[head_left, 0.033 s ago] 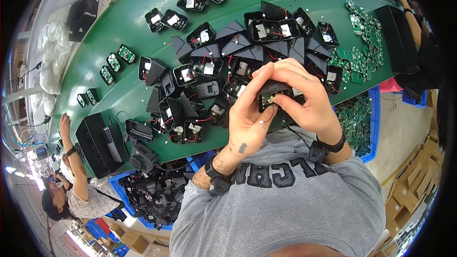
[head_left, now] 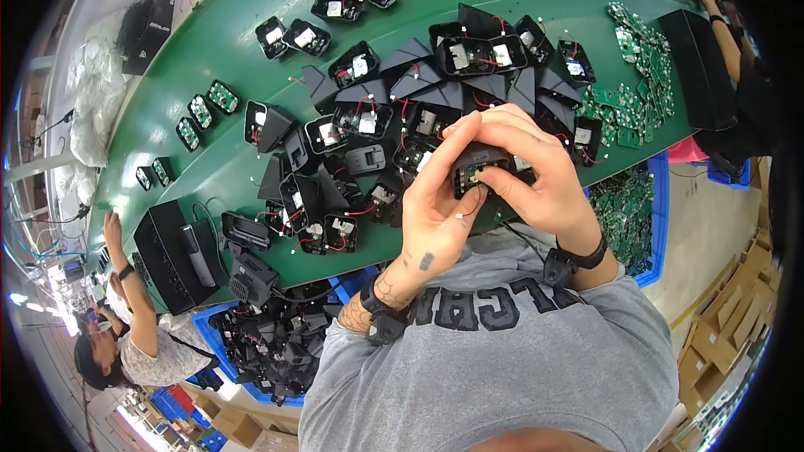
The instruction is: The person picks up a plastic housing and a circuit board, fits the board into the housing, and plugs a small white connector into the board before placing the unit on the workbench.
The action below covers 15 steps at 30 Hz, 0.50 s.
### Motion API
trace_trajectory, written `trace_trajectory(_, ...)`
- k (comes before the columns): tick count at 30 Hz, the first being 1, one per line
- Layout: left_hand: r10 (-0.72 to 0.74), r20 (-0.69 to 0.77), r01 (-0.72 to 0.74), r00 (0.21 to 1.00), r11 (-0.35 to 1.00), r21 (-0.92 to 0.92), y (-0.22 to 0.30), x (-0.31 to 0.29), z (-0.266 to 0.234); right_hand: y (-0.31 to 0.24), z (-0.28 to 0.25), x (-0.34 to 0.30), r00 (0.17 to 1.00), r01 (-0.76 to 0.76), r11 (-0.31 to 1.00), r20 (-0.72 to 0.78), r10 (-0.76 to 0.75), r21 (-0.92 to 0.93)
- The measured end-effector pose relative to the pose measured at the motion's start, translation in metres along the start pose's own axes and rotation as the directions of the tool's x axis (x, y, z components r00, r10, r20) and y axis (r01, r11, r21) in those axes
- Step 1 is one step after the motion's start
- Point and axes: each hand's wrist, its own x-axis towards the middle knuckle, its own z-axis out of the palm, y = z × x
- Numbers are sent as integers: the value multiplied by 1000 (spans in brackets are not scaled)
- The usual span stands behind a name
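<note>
Both my hands meet over a small black plastic housing (head_left: 481, 153) near the table's front edge. Its open side faces me and shows a green circuit board (head_left: 466, 177) inside. My left hand (head_left: 441, 201) wraps round the left side of the housing, its fingers along the far edge. From the right my right hand (head_left: 536, 176) holds it too, with the thumb pressing by the board. A thin wire with a small white connector (head_left: 461, 215) hangs out at my left thumb. Part of the housing is hidden by my fingers.
Many black housings (head_left: 367, 120) with red wires crowd the green table (head_left: 234, 0). Loose circuit boards (head_left: 641, 59) lie to the right, beside a black box (head_left: 699, 67). Blue bins (head_left: 662, 218) stand below the front edge. Co-workers' arms (head_left: 134, 285) reach in at both sides.
My hands and the housing have not visibly moved. The co-worker's hand at the far left has shifted slightly downward in the picture.
</note>
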Motion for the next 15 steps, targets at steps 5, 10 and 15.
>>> trace_trajectory(5,35,-27,-35,999,999,-4,-9,-2,1,1,0,2,999,51,994,6,-51,-92)
trace_trajectory(10,-55,-31,47,998,975,-216,-3,10,-2,-4,-1,7,971,-227,974,-69,227,4)
trace_trajectory(15,-194,-4,185,981,943,-275,10,20,-5,2,-14,3,939,260,843,-82,-335,-472)
